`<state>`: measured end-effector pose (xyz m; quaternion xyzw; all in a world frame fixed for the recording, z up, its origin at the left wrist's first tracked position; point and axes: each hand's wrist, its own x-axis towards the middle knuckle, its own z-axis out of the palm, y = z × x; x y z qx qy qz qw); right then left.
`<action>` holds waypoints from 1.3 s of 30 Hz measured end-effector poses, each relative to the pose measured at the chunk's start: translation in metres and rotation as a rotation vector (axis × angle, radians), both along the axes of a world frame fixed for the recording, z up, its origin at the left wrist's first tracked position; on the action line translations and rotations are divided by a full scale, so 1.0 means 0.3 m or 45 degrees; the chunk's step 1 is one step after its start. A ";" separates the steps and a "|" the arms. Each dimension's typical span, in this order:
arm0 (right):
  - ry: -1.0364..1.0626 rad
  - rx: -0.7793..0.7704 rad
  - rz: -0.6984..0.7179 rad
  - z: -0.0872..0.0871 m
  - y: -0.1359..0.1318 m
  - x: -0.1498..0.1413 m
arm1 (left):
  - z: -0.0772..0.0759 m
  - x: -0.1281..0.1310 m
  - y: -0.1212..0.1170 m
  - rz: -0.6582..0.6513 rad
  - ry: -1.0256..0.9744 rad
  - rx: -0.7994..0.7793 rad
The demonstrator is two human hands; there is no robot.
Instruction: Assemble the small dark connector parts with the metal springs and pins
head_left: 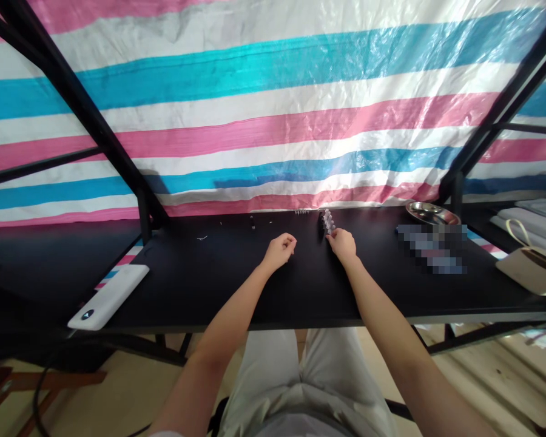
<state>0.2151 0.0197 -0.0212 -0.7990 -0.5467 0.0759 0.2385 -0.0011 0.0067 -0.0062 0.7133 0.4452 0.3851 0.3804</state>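
Note:
My right hand [343, 244] is closed at the near end of a small dark piece with shiny pale knobs [327, 222], thumb and fingers pinched on it. This piece is near the back edge of the black table [309, 297]. To its left, my left hand [281, 249] hovers low over or rests on the tabletop, its fingers curled and the tips pressed together. Whatever may be between those fingertips is too small to make out. A row of tiny shiny bits [301, 212] lies along the back edge, between and beyond the hands.
Further left are a small black piece [252, 223] and a thin white strand [202, 238]. A white power bank [109, 297] lies at the left edge. On the right are a metal dish [421, 209], a pixelated item [432, 250] and a beige bag [528, 270]. Striped sheeting [273, 133] hangs behind.

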 end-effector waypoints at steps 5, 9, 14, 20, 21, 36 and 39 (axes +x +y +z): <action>0.006 -0.010 0.011 0.001 0.000 0.003 | -0.011 -0.014 0.021 0.082 0.048 0.032; -0.001 -0.019 0.029 0.000 0.000 0.009 | -0.009 -0.029 0.030 0.177 0.082 0.046; 0.012 -0.031 0.056 -0.002 -0.017 0.015 | -0.006 -0.049 0.044 0.319 0.133 0.078; 0.146 -0.017 0.120 0.008 -0.049 0.023 | -0.005 -0.109 0.090 0.670 0.146 0.154; 0.170 -0.007 0.125 0.012 -0.053 0.023 | -0.003 -0.126 0.099 0.760 0.159 0.139; 0.241 0.200 0.033 0.065 -0.082 -0.011 | 0.020 -0.234 0.270 0.866 0.550 -0.040; 0.246 0.221 0.028 0.066 -0.083 -0.010 | 0.023 -0.235 0.294 0.878 0.584 0.015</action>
